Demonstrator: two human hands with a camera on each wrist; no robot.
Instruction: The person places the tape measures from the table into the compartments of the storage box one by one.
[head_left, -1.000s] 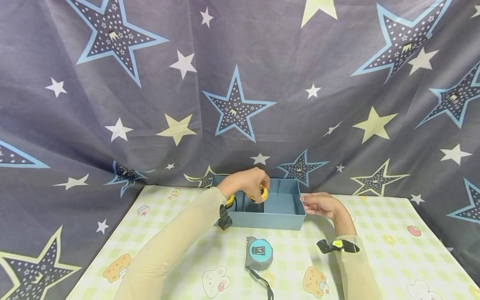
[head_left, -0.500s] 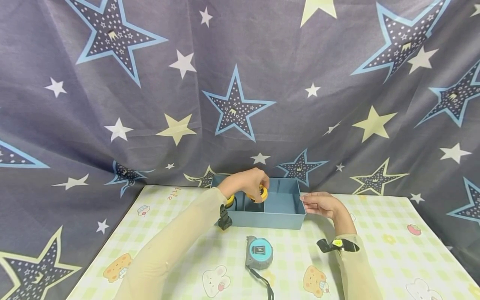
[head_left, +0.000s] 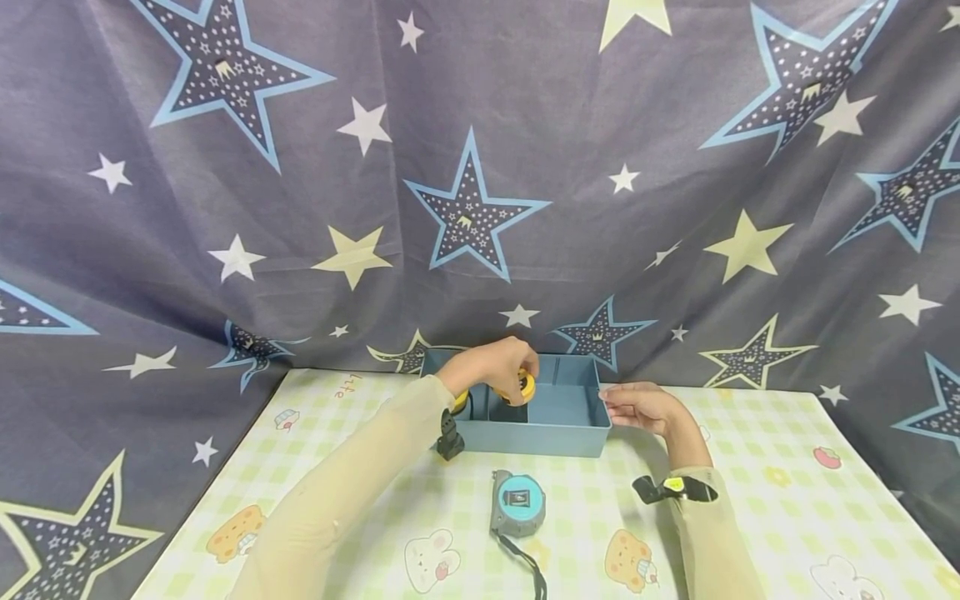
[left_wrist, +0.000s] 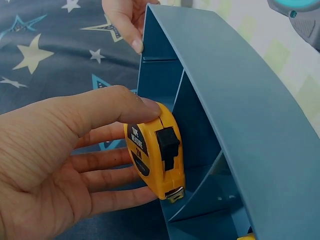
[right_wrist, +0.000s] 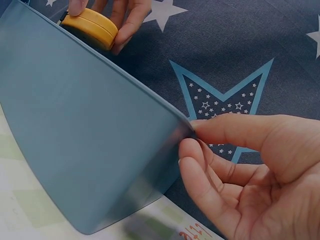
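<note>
My left hand (head_left: 495,367) has the yellow tape (left_wrist: 157,155) clamped: thumb (left_wrist: 145,106) along the top edge of its case, fingers (left_wrist: 110,159) spread apart from each other, tips on the far side and below. Tape is over the middle of the box (head_left: 525,441), up around rim height; can't tell if it touches a wall. Box sits at the table's (head_left: 765,467) far edge. My right hand (head_left: 637,408) pinches the rim at the box's right end, thumb against the bent fingers.

Handling, my guess: yellow tape is small and light, hard plastic case, won't squash. Smooth and rounded, so it could slip or roll if I only get the tips on it. Best hold is across the narrow edges, as I have it, thumb clear of the black lock (left_wrist: 168,142) and nothing hooked on the metal tip (left_wrist: 175,194). Not fragile, a short drop likely does no harm. Box looks thin-walled, stiff and light, so it may slide if bumped; rim pinch should steady it.

Second yellow tape (head_left: 460,402) lies inside near the box's left end. Blue tape (head_left: 517,504) lies on the table between the box and the near edge, strap (head_left: 531,558) trailing toward that edge; it looks bulkier, probably heavier.
</note>
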